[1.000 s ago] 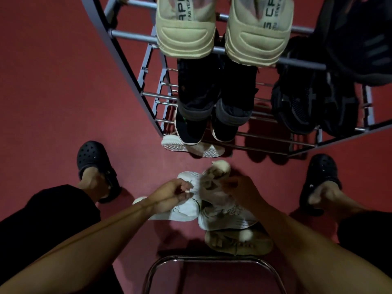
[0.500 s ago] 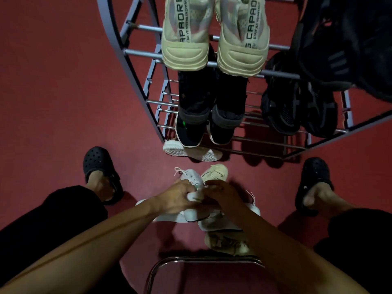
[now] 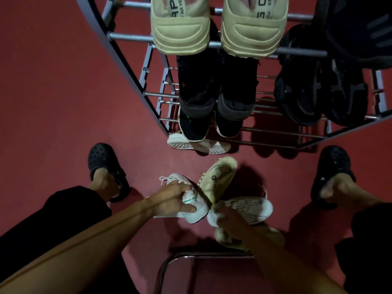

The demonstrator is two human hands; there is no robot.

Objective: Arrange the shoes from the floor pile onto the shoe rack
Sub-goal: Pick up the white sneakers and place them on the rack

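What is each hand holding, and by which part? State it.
Left hand grips the white sneaker at its heel. Right hand grips the pale sneaker at its heel end.

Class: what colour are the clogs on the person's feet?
Black, with round holes; the left clog shows best in the head view.

Matt red floor [image 3: 53, 102], smooth metal rack [image 3: 131, 37], perforated rubbery clogs [image 3: 101, 158].

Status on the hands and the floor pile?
Left hand shut on white sneaker. Right hand shut on grey-white sneaker. Yellow-green shoe leaning between them. Shoe rack ahead, lower rails partly free.
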